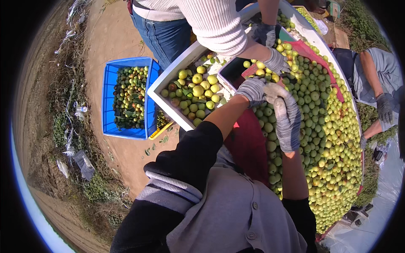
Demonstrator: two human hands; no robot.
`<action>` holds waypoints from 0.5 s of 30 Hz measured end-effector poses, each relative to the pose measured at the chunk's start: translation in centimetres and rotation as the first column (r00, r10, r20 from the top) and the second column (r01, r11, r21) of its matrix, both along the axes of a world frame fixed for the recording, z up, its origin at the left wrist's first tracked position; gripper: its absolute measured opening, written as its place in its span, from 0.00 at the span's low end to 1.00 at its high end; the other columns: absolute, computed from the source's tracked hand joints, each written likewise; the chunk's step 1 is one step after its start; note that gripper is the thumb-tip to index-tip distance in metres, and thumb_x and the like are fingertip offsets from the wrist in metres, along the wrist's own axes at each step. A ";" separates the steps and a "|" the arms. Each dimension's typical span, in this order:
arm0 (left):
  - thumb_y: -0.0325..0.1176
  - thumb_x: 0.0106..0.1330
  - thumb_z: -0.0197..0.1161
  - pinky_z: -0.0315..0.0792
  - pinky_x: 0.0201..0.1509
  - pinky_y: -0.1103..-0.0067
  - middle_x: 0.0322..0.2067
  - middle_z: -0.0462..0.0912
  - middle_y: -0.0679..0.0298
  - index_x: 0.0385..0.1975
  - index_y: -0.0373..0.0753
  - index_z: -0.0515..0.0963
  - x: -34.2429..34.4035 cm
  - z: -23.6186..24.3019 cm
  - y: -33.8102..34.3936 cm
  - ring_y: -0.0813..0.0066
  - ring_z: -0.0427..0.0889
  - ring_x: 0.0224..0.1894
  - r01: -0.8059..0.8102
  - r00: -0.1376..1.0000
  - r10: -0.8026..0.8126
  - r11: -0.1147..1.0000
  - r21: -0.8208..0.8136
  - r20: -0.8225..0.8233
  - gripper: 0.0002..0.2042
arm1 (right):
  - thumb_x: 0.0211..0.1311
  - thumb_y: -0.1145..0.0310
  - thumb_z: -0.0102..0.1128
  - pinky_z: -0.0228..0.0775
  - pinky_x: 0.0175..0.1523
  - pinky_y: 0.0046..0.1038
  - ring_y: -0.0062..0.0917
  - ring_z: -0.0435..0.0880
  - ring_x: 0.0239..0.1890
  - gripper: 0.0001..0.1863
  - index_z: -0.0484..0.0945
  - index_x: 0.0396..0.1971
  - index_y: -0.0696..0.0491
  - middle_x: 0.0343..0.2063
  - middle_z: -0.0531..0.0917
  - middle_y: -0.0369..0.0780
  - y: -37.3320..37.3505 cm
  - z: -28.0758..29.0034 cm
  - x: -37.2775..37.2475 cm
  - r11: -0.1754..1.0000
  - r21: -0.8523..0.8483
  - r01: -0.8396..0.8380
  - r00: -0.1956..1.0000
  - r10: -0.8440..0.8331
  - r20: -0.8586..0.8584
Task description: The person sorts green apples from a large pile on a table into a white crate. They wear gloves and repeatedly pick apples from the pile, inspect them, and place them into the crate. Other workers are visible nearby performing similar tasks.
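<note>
The green fruit lies right of the near red cloth, round, with no long side; past the cloth's far end, the left hand and right hand meet, fingers bent; I cannot tell if they hold anything; the right is nearer most fruit.

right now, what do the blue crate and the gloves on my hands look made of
Blue crate: probably smooth moulded plastic, judging by its even colour and stiff rim. Gloves: apparently matte knit fabric, from their grey stripes and soft creases.
</note>
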State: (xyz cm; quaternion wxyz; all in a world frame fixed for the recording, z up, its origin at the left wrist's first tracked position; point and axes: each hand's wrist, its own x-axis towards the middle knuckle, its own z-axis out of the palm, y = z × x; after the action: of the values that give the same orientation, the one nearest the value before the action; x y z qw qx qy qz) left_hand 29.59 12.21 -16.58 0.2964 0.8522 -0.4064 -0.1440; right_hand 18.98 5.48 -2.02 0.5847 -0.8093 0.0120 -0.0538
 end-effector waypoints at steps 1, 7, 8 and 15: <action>0.52 0.60 0.58 0.70 0.54 0.63 0.48 0.77 0.53 0.51 0.40 0.73 0.3 -0.1 0.1 0.55 0.77 0.50 0.013 1.000 -0.014 0.999 0.030 0.004 0.25 | 0.68 0.69 0.49 0.69 0.56 0.28 0.29 0.79 0.50 0.16 0.74 0.51 0.59 0.47 0.80 0.45 -2.3 -1.1 -2.5 0.928 -0.336 0.164 0.986 -0.157 0.047; 0.64 0.53 0.62 0.58 0.68 0.65 0.61 0.68 0.56 0.62 0.48 0.68 0.5 0.4 -0.1 0.55 0.64 0.65 0.180 0.983 -0.182 0.972 0.149 0.003 0.39 | 0.55 0.59 0.62 0.50 0.68 0.45 0.39 0.58 0.67 0.32 0.66 0.62 0.45 0.65 0.63 0.40 -6.7 -8.2 -12.0 0.431 -0.902 -0.016 0.930 -0.325 -0.172; 0.65 0.51 0.62 0.55 0.69 0.63 0.62 0.67 0.57 0.63 0.49 0.66 0.4 0.6 -0.3 0.55 0.62 0.66 0.210 0.974 -0.223 0.956 0.204 0.040 0.41 | 0.54 0.56 0.62 0.47 0.69 0.48 0.40 0.54 0.70 0.35 0.64 0.64 0.44 0.67 0.60 0.39 -6.3 -9.2 -12.1 0.382 -0.918 -0.108 0.904 -0.347 -0.251; 0.57 0.52 0.66 0.56 0.69 0.62 0.64 0.63 0.58 0.67 0.52 0.59 0.3 0.9 -0.9 0.55 0.61 0.66 0.122 0.983 -0.156 0.951 0.283 0.100 0.41 | 0.60 0.47 0.54 0.49 0.70 0.45 0.37 0.50 0.72 0.34 0.61 0.66 0.41 0.69 0.58 0.36 -5.9 -11.6 -7.6 0.411 -0.889 -0.203 0.939 -0.177 -0.296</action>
State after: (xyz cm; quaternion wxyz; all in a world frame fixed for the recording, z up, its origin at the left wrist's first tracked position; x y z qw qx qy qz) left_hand 29.89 11.33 -15.70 0.1389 0.8616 -0.4585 -0.1679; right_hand 11.42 -0.37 -13.58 0.0397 -0.9917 0.0765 0.0956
